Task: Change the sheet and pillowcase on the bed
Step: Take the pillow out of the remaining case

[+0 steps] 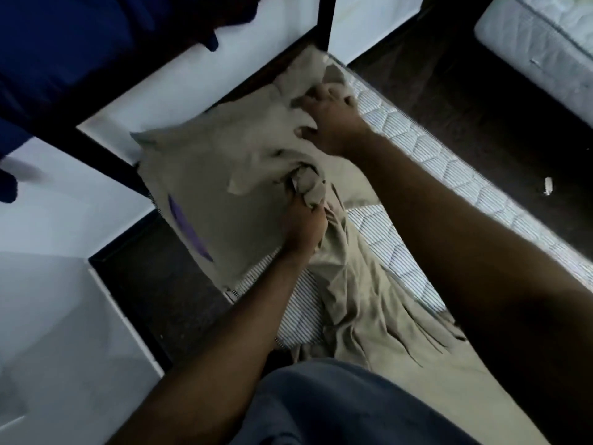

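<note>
A pillow in a beige pillowcase lies at the head of a narrow mattress with a quilted white and striped cover. My left hand grips a bunched fold of beige cloth at the pillow's near edge. My right hand grips the beige cloth at the pillow's far corner, near the bed post. A crumpled beige sheet trails from the pillow down the mattress toward my knee. A purple mark shows on the pillowcase's left side.
A dark bed frame post and rail stand close behind the pillow, against a white wall. Dark blue fabric hangs at the upper left. A second bare mattress lies across the dark floor at the upper right.
</note>
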A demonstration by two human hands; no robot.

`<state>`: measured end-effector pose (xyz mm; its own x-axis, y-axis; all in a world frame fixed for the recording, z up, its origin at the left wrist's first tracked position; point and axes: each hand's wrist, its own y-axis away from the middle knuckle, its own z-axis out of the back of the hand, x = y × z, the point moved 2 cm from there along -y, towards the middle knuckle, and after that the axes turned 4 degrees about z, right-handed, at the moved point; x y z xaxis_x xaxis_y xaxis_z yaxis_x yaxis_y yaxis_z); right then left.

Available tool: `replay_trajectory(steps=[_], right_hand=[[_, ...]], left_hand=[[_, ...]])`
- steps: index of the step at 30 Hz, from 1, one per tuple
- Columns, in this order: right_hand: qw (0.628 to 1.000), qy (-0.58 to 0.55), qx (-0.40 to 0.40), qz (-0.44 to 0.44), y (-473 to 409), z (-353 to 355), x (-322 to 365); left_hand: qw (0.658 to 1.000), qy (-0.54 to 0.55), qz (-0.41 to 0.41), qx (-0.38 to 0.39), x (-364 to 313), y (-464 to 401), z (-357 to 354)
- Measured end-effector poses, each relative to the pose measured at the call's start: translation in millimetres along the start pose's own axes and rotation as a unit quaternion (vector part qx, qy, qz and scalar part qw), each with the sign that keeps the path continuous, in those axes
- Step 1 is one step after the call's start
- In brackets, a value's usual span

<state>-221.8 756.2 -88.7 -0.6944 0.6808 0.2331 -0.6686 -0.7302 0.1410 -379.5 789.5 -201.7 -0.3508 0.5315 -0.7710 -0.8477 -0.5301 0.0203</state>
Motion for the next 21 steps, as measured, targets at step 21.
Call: replay_trajectory(steps=[21], right_hand=[[0.67, -0.707, -0.129, -0.184, 182.0, -48.5, -2.8]], left_hand=[[0.932, 0.3, 0.065, 0.191, -85.4, 54.2, 34.6]])
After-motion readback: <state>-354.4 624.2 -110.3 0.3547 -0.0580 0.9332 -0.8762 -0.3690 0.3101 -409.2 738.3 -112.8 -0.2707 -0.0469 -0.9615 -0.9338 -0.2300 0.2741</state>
